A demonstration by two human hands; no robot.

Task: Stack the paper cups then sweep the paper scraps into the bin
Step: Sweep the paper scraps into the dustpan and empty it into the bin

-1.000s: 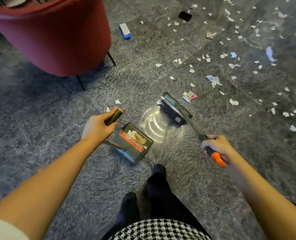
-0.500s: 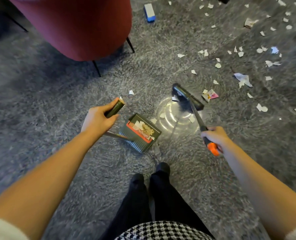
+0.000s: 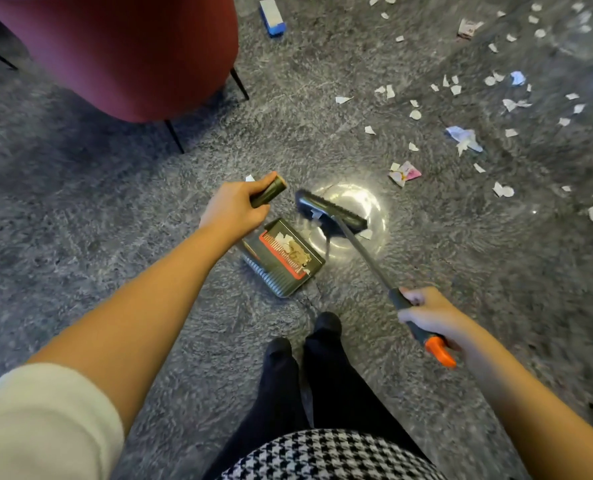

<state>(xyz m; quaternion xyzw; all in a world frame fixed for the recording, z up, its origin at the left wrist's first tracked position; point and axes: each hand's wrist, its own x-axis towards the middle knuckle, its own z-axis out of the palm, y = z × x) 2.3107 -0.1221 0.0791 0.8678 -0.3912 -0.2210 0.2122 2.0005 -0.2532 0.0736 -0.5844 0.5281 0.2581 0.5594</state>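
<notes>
On the grey carpet (image 3: 115, 237), sweeping paper scraps (image 3: 454, 90)
Left hand (image 3: 234, 207) grips the dustpan (image 3: 283, 261) handle; right hand (image 3: 430, 315) grips the broom (image 3: 333, 216) beside it

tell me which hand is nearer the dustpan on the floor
Left. The left hand grips the upright handle of the dustpan, just up-left of its pan. The right hand holds the broom by its grip, well off to the pan's lower right.
</notes>
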